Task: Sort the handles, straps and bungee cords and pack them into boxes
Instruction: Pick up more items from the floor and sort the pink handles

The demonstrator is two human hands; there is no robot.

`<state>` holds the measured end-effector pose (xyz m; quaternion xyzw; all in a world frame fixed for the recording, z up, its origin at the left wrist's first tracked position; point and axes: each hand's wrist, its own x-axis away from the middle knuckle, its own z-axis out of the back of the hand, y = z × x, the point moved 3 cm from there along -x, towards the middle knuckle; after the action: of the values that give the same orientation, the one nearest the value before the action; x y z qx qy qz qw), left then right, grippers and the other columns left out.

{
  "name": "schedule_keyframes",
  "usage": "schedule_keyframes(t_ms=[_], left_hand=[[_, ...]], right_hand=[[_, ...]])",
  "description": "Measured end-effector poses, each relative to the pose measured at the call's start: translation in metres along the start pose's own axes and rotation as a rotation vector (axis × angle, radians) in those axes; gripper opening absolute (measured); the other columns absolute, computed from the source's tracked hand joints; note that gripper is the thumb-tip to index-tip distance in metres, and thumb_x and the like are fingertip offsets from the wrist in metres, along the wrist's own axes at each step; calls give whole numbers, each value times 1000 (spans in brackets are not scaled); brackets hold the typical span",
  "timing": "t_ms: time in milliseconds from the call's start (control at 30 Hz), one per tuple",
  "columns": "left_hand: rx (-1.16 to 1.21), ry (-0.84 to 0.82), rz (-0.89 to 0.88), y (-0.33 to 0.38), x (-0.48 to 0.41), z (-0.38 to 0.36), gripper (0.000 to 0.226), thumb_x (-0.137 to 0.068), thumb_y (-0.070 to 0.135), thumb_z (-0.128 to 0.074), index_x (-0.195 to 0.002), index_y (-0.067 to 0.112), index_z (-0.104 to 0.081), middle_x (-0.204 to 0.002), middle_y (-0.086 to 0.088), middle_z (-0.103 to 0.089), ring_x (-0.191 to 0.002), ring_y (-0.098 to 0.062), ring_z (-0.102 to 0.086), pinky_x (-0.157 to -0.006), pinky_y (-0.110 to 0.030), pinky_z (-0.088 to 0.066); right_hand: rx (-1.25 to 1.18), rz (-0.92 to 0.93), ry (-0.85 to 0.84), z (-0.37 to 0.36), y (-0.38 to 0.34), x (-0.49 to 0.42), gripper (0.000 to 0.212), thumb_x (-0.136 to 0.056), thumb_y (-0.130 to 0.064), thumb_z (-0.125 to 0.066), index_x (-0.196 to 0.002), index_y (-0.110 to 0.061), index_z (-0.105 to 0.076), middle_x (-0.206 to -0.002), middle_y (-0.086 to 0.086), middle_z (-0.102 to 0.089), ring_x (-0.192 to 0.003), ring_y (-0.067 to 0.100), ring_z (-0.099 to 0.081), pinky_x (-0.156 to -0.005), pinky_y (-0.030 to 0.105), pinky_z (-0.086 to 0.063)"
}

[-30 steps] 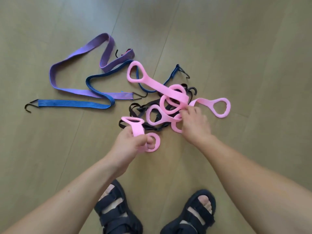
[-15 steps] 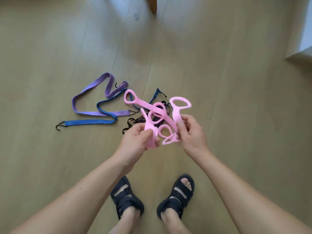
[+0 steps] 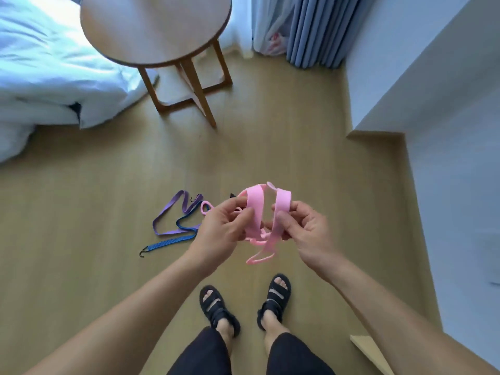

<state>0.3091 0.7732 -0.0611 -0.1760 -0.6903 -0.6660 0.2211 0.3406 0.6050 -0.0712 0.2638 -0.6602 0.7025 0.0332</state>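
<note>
Early on, left hand and right hand each have a closed grip on pink handles; purple strap and blue bungee cord lie unsorted on floor, nothing visibly boxed.

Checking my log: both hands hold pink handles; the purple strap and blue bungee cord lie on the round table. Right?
No. The head view shows the purple strap and blue bungee cord on the floor, not the round table. Left hand and right hand hold pink handles.
</note>
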Motion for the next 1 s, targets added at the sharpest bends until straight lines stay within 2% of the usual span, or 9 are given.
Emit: schedule_keyframes(t_ms=[133, 267, 367, 433, 500, 633, 733, 867, 1000], left_hand=[[-84, -90, -77, 46, 53, -19, 24, -98, 16, -56, -116, 28, -67, -90, -5, -74, -77, -14, -71, -63, -22, -54], [-264, -258, -215, 70, 101, -29, 51, -80, 9, -61, -104, 53, -64, -100, -5, -73, -88, -38, -66, -76, -45, -57], [-367, -413, -254, 74, 122, -25, 66, -78, 5, -61, -133, 40, -51, -105, -7, -69, -93, -40, -64, -81, -52, -57], [-479, -530, -257, 72, 128, -21, 72, -81, 3, -62, -144, 29, -41, -104, -3, -70, -95, -30, -68, -86, -50, -56], [-560, -615, -250, 70, 133, -16, 65, -83, 3, -62, -142, 24, -44, -104, 0, -72, -98, -23, -69, -89, -48, -55], [-722, -711, -308, 60, 149, -19, 22, -82, 25, -62, -103, 24, -68, -91, -2, -73, -84, -28, -69, -79, -54, -55], [-758, -837, -342, 52, 169, -39, 16, -83, 35, -60, -94, 32, -70, -82, -1, -72, -67, -19, -63, -65, -39, -51], [-748, -1048, -280, 37, 201, -80, 26, -93, 34, -58, -117, 42, -62, -89, 2, -75, -78, -19, -72, -73, -39, -58], [-868, -1275, -321, 15, 246, -127, 67, -89, 9, -62, -148, 23, -34, -100, -2, -73, -90, -17, -72, -85, -36, -58]], right_hand=[[13, 82, 73, 13, -48, 67, 18, -101, -13, -48, -104, -25, -61, -79, -6, -75, -71, 7, -71, -56, 14, -49], [14, 78, 90, 16, -72, 135, 26, -89, -14, -63, -114, -20, -58, -86, -5, -74, -80, 11, -69, -69, 21, -53], [61, 70, 166, 9, -81, 181, 43, -86, 0, -65, -122, -19, -55, -91, -9, -71, -90, 26, -65, -90, 45, -53], [82, 48, 227, 0, -77, 204, 38, -87, 8, -61, -115, -17, -59, -91, -5, -71, -90, 28, -65, -89, 50, -52], [91, 22, 294, -10, -68, 224, 29, -87, 5, -63, -107, -17, -67, -94, -3, -74, -91, 24, -68, -87, 49, -54], [54, -11, 486, -41, -42, 267, 23, -89, -6, -67, -94, -27, -74, -91, -5, -76, -87, 17, -71, -87, 41, -55], [16, 1, 648, -56, -25, 304, 17, -92, -20, -64, -94, -35, -72, -85, -5, -74, -78, 15, -68, -80, 40, -56], [-110, 48, 841, -63, -6, 359, 18, -93, -35, -54, -101, -28, -68, -83, 6, -72, -77, 28, -65, -76, 47, -55], [-231, 89, 1024, -65, 17, 422, 16, -95, -27, -60, -108, -21, -67, -79, 6, -69, -75, 20, -65, -75, 39, -53]])
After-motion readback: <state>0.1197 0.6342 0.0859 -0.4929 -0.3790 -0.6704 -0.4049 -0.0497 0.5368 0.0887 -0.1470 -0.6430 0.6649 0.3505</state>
